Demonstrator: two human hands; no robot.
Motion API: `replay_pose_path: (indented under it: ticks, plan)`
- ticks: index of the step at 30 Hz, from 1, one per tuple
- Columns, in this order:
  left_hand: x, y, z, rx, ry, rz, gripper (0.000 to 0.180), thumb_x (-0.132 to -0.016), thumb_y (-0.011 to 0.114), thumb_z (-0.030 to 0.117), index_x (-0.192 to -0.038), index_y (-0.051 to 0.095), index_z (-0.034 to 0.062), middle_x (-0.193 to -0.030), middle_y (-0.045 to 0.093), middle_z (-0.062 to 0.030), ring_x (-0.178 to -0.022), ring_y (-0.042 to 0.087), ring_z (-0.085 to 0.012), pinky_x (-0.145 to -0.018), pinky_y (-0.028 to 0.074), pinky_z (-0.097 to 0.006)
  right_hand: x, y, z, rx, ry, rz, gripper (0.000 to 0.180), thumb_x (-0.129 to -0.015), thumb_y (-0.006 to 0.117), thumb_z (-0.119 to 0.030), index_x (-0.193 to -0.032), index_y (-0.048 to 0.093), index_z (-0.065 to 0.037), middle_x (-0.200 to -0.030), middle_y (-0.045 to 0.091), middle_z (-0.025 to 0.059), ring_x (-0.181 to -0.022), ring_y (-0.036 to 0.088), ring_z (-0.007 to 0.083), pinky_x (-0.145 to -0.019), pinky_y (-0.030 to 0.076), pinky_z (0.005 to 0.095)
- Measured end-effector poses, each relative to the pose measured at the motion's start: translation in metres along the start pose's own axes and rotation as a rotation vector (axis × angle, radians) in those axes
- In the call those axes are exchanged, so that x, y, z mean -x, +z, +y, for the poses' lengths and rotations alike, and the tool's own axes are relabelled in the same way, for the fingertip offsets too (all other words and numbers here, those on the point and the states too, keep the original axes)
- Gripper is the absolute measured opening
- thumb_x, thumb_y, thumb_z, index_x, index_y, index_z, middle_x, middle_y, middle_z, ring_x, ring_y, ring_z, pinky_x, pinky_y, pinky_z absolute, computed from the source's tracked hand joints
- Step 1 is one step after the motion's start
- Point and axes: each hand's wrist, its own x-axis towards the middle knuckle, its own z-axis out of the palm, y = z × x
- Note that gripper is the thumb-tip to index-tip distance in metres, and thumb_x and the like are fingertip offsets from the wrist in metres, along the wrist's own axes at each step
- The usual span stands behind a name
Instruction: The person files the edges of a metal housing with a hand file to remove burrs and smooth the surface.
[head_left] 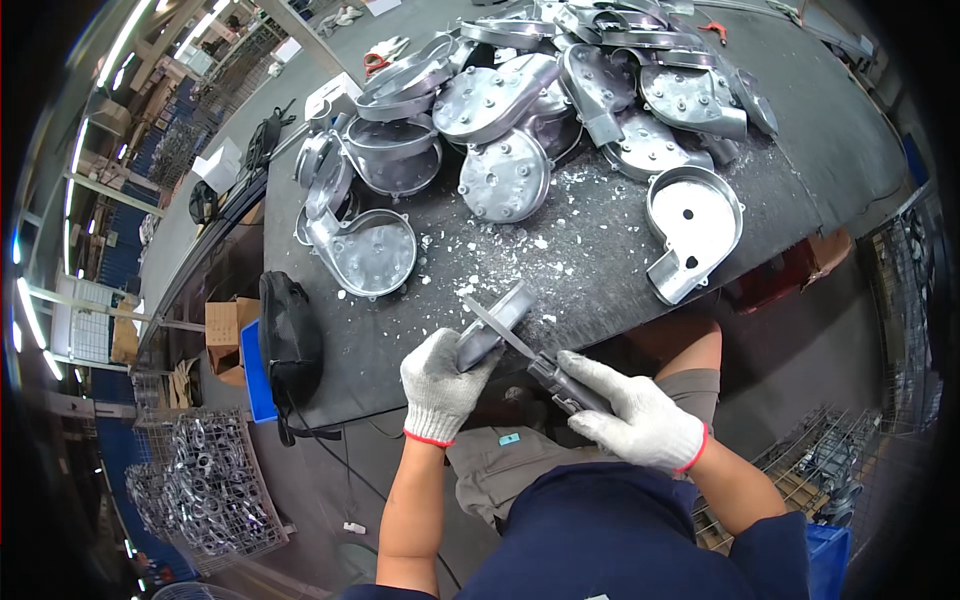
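My left hand (442, 380), in a white knit glove with a red cuff edge, grips a silver cast metal housing (497, 325) turned edge-on above the table's near edge. In my right hand (638, 412), also gloved, is a file (565, 382) with a thick dark body. Its narrow flat blade reaches up and left, lying against or just beside the housing's rim; exact contact cannot be made out. Beyond my hands stand two single housings, one at the left (370, 252) and one at the right (694, 228), both with their hollow sides up.
A large heap of similar housings (500, 95) covers the far part of the dark table (600, 270). Pale metal chips (540, 243) are scattered before it. A black bag (290, 335) hangs at the left edge. Wire baskets of metal parts (210, 480) stand on the floor.
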Motion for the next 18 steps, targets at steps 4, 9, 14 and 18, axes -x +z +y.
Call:
replay_pose_path:
  ticks: [4, 9, 14, 18]
  plan:
    - [0.002, 0.000, -0.004, -0.012, -0.024, -0.029, 0.043, -0.080, 0.098, 0.032, -0.075, 0.065, 0.0052, -0.069, 0.061, -0.0159, -0.061, 0.064, -0.0391, -0.058, 0.053, -0.044, -0.006, -0.007, -0.020, -0.572, 0.466, -0.140, 0.073, -0.107, 0.067, -0.015, -0.174, 0.037, -0.005, -0.113, 0.072, 0.0057, -0.085, 0.063, 0.0060, -0.081, 0.058, 0.0245]
    - [-0.002, 0.002, -0.001, 0.058, 0.002, -0.004, 0.032, -0.078, 0.098, 0.028, -0.086, 0.076, 0.0065, -0.071, 0.065, -0.0134, -0.064, 0.067, -0.0370, -0.061, 0.055, -0.042, -0.010, 0.007, -0.009, -0.025, 0.031, -0.094, 0.070, -0.106, 0.071, -0.020, -0.168, 0.045, -0.003, -0.123, 0.078, 0.0192, -0.112, 0.078, 0.0330, -0.095, 0.061, 0.0416]
    - [0.002, -0.003, -0.011, 0.076, -0.004, -0.079, 0.046, -0.072, 0.101, 0.014, -0.108, 0.075, 0.0015, -0.088, 0.076, -0.0105, -0.082, 0.077, -0.0262, -0.076, 0.062, -0.038, -0.013, 0.010, -0.033, 0.300, 0.077, -0.169, 0.085, -0.095, 0.085, -0.030, -0.167, 0.048, -0.006, -0.109, 0.073, 0.0200, -0.093, 0.074, 0.0382, -0.086, 0.061, 0.0429]
    - [0.025, -0.018, -0.030, -0.057, 0.112, 0.277, 0.094, -0.056, 0.104, 0.021, -0.140, 0.066, 0.0081, -0.139, 0.066, -0.0210, -0.131, 0.064, -0.0470, -0.110, 0.058, -0.054, 0.006, 0.011, -0.008, 0.266, 0.122, -0.031, 0.090, -0.092, 0.089, -0.027, -0.167, 0.045, -0.001, -0.128, 0.074, 0.0219, -0.103, 0.077, 0.0296, -0.091, 0.061, 0.0366]
